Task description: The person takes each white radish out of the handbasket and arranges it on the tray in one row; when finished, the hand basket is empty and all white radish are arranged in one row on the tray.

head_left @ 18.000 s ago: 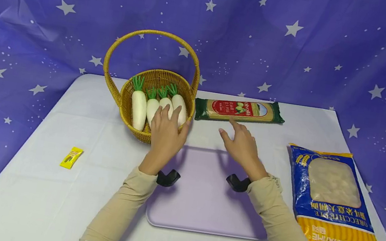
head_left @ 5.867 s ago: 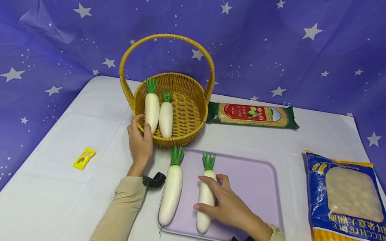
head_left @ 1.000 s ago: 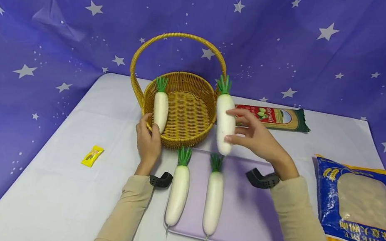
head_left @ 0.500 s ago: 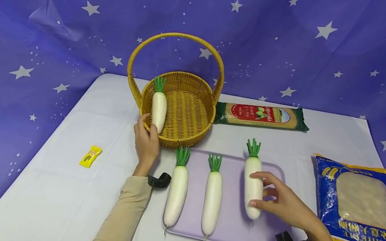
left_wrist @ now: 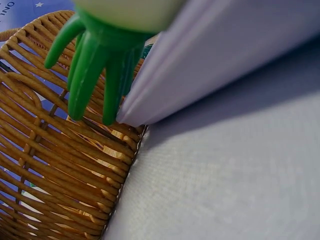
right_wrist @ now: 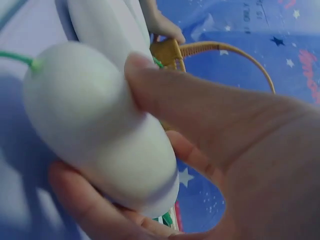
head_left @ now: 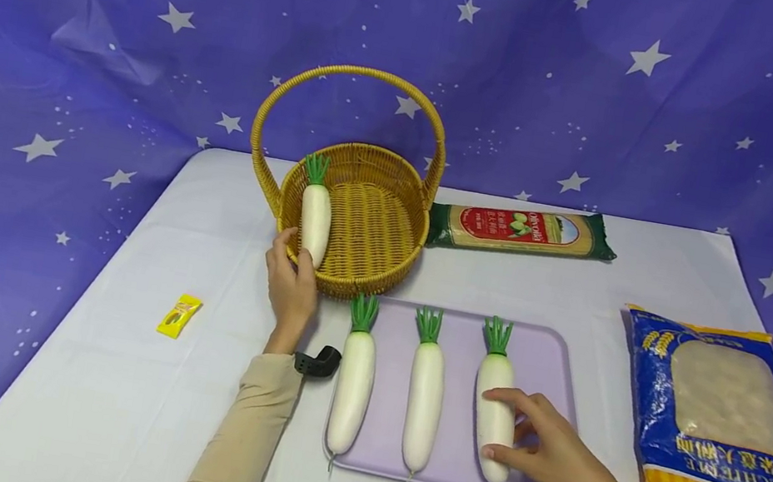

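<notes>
1. Gripping the right daikon radish (head_left: 494, 422) with the right hand (head_left: 553, 453), thumb and fingers on opposite sides, likely to stop any rolling.
2. Seemingly down on the lilac tray (head_left: 388, 393), nearer its right edge than its left, with leaves toward the back edge and root tip at the front edge.
3. Along the tray's left edge, the left daikon radish (head_left: 352, 392); then, after a gap, the middle daikon radish (head_left: 424, 407). All pointing the same way, maybe to look neat.
4. Holding the front left rim of the wicker basket (head_left: 380, 284) with the left hand (head_left: 291, 287), probably to keep it from sliding.
5. Inside, by the basket's left wall, a fourth daikon radish (head_left: 315, 221), leaves toward the back.
6. On the table (head_left: 109, 366), spaghetti pack (head_left: 520, 230) along the back edge, orecchiette bag (head_left: 730, 422) by the right edge, small yellow packet (head_left: 180, 315) toward the left edge; perhaps spread out to leave room for the tray.
</notes>
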`<state>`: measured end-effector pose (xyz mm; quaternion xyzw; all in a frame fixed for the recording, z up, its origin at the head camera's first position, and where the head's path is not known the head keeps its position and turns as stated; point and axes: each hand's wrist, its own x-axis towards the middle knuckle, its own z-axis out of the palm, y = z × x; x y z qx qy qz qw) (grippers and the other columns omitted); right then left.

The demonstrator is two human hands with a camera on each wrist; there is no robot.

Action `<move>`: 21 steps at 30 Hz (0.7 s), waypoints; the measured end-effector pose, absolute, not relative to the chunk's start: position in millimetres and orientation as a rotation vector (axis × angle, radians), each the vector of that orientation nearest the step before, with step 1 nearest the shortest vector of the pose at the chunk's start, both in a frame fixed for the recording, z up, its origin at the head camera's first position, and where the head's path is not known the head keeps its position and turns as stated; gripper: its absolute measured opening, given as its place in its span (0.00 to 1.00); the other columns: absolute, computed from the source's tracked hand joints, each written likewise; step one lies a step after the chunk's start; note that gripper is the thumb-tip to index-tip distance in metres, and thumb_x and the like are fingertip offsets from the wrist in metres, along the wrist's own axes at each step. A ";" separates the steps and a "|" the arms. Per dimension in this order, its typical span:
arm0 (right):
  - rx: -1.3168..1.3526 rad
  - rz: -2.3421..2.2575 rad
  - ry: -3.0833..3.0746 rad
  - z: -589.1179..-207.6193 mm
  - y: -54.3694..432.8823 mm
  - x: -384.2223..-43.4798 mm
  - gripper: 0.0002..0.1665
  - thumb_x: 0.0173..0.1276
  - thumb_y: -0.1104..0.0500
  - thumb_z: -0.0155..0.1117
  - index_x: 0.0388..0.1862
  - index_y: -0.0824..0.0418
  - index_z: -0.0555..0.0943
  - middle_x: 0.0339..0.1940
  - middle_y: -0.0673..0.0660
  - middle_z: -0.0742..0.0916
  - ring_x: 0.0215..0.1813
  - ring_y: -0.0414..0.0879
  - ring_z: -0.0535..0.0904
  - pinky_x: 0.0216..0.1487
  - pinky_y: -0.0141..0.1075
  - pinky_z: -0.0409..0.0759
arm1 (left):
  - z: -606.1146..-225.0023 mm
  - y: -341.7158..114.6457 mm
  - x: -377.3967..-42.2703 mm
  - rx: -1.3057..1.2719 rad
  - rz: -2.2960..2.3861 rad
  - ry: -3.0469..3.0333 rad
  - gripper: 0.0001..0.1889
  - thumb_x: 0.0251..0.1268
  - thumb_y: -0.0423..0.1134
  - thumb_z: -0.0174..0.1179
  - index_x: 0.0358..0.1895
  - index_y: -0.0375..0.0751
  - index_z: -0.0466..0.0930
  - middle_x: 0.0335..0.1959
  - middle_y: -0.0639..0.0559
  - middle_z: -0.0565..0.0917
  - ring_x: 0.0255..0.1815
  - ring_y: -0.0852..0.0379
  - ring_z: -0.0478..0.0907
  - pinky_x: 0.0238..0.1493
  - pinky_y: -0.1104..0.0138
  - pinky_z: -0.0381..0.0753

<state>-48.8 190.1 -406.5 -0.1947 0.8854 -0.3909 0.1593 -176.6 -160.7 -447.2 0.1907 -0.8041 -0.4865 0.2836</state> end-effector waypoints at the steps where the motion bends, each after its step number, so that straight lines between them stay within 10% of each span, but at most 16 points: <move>1: -0.569 -1.106 2.542 -406.0 188.1 -48.1 0.34 0.52 0.44 0.66 0.58 0.46 0.69 0.36 0.55 0.73 0.34 0.35 0.71 0.30 0.27 0.75 | -447.0 -161.0 -176.8 0.511 -1.303 -2.150 0.21 0.62 0.45 0.40 0.60 0.51 0.65 0.53 0.39 0.69 0.28 0.51 0.61 0.29 0.62 0.60; 21: -0.600 -0.871 2.630 -397.7 177.2 -40.2 0.32 0.59 0.39 0.57 0.63 0.43 0.68 0.47 0.57 0.74 0.31 0.33 0.67 0.29 0.26 0.66 | -449.8 -162.6 -176.7 0.495 -1.308 -2.163 0.22 0.63 0.45 0.39 0.61 0.52 0.64 0.54 0.40 0.69 0.24 0.53 0.61 0.26 0.63 0.59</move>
